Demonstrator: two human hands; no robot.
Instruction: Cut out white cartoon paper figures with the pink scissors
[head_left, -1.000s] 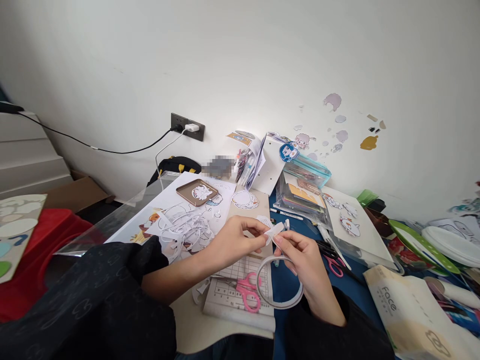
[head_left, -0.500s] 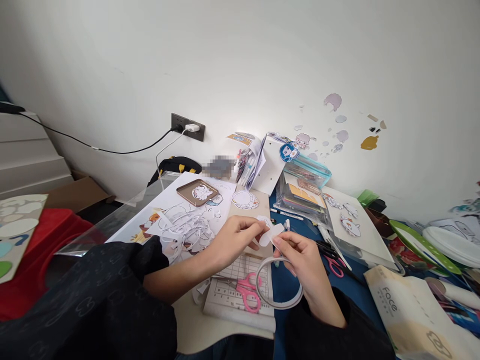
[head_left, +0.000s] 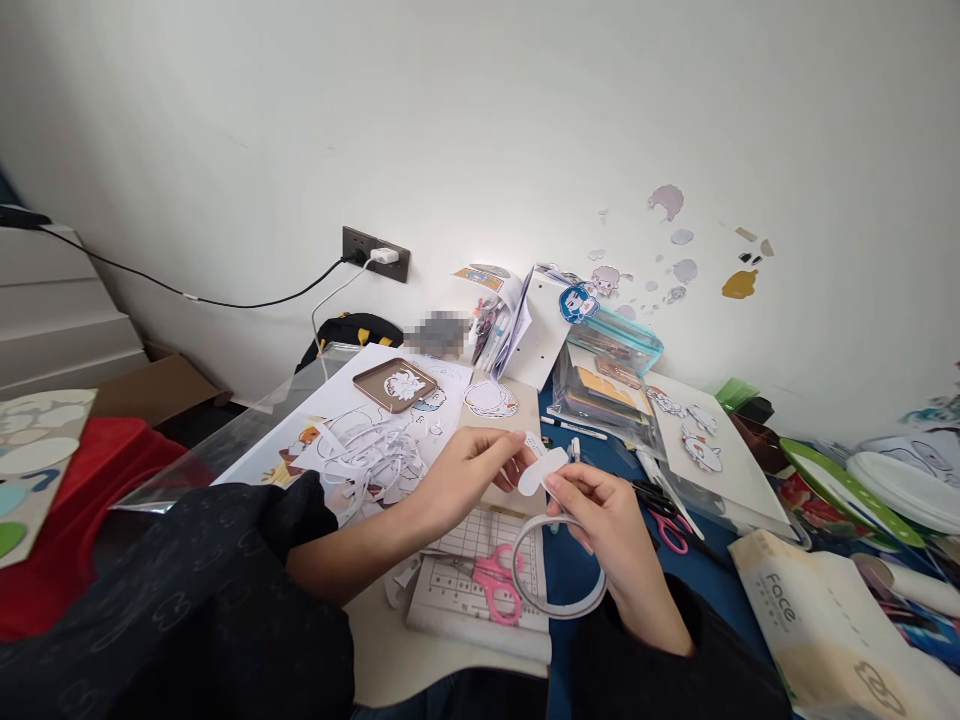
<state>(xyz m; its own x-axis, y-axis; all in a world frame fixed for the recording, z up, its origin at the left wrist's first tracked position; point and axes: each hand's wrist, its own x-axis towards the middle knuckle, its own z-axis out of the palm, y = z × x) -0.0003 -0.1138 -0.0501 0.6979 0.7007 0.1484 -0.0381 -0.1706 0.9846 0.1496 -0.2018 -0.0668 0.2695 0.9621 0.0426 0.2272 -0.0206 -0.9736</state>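
Observation:
My left hand (head_left: 469, 478) and my right hand (head_left: 604, 515) meet above the desk, both pinching a small white paper cutout (head_left: 541, 470) between fingertips. A white ring of tape (head_left: 559, 580) hangs round the fingers of my right hand. Under the hands lie pink scissors (head_left: 496, 582) on a gridded cutting mat (head_left: 469, 600). A heap of white paper trimmings (head_left: 371, 460) sits just left of my left hand.
A brown tray (head_left: 394, 384) with a cutout stands at the back. Clear plastic boxes (head_left: 604, 390), a pen (head_left: 574, 428), a second pair of scissors (head_left: 664, 515) and a tissue pack (head_left: 825, 625) crowd the right side. A charger cable (head_left: 330, 300) runs from the wall socket.
The left fingers have shifted slightly along the cutout, which now shows more of its rounded face. Both hands stay in the same place.

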